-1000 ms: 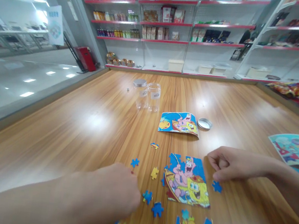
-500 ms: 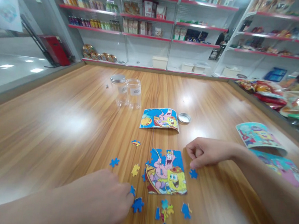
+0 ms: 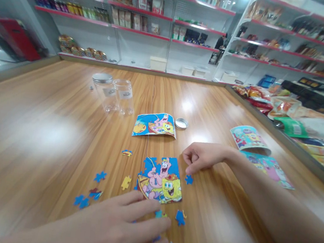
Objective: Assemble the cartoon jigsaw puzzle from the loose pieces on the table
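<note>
A partly assembled cartoon jigsaw (image 3: 160,179) lies on the wooden table (image 3: 44,130). My left hand (image 3: 124,228) lies flat just below it, fingers stretched out over loose pieces, one blue piece (image 3: 180,217) beside the fingertips. My right hand (image 3: 200,158) rests curled at the puzzle's upper right corner, fingers closed, with a small blue piece (image 3: 189,179) just under it. More loose pieces (image 3: 100,176) lie scattered to the left. A printed reference picture (image 3: 155,124) sits beyond the puzzle.
Two clear plastic jars (image 3: 114,93) stand farther back, one capped, with a loose metal lid (image 3: 181,123) near the picture. More cartoon sheets (image 3: 249,139) lie at the right. Snack bags (image 3: 294,115) line the right edge. Stocked shelves (image 3: 139,19) fill the back.
The view swung right. My left hand went from a closed pinch on pieces to fingers spread flat below the puzzle. My right hand stayed curled by the puzzle's corner.
</note>
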`<control>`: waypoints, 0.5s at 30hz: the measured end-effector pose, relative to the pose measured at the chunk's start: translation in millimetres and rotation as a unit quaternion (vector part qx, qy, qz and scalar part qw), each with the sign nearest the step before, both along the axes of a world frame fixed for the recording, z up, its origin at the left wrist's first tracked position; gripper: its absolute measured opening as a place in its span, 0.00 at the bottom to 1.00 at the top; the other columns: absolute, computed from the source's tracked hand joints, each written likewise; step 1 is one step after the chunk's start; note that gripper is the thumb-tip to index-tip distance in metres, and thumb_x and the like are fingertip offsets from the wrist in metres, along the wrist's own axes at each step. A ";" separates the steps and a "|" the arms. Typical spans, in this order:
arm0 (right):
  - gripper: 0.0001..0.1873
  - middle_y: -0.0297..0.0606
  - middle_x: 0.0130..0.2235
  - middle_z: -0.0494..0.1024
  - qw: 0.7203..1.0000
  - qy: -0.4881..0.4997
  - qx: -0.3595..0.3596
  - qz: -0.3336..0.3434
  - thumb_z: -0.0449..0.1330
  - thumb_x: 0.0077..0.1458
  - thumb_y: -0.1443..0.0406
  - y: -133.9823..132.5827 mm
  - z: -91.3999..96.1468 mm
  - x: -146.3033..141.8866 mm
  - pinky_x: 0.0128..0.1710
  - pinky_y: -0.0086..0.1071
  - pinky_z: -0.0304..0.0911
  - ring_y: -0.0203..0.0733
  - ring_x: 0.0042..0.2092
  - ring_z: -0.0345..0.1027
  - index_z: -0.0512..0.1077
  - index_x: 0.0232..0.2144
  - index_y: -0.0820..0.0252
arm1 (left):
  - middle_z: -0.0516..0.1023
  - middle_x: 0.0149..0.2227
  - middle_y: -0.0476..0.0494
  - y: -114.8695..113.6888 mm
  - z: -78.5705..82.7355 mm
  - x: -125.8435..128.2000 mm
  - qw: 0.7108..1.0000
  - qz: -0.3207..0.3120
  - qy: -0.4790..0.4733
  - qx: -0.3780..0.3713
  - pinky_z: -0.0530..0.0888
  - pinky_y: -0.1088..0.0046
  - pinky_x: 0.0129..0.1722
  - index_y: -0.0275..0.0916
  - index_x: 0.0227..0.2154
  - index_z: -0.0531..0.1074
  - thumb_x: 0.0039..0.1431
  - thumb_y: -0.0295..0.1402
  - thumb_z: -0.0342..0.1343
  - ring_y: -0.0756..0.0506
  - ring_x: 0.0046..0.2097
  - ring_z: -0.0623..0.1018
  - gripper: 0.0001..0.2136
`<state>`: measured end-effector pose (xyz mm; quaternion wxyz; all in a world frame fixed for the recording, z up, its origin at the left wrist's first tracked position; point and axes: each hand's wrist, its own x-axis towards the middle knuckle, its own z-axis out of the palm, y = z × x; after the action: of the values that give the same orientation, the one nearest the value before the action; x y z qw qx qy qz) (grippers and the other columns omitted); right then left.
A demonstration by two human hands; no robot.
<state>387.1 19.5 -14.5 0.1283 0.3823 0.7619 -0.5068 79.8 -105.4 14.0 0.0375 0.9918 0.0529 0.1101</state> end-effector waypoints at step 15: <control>0.33 0.36 0.18 0.72 0.948 -0.178 0.213 0.154 0.63 0.43 0.38 -90.7 55.2 -55.3 0.18 0.29 0.48 0.34 0.18 0.57 0.78 0.22 0.64 | 0.59 0.68 0.40 68.1 -42.6 -30.9 0.998 0.039 0.037 -0.024 0.46 0.46 0.69 0.41 0.68 0.54 0.66 0.46 0.54 0.33 0.69 0.58 0.32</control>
<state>331.8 -71.2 40.6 0.2542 0.3632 0.8662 -0.2306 48.9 -37.4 -28.7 0.0545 0.9913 0.0950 0.0735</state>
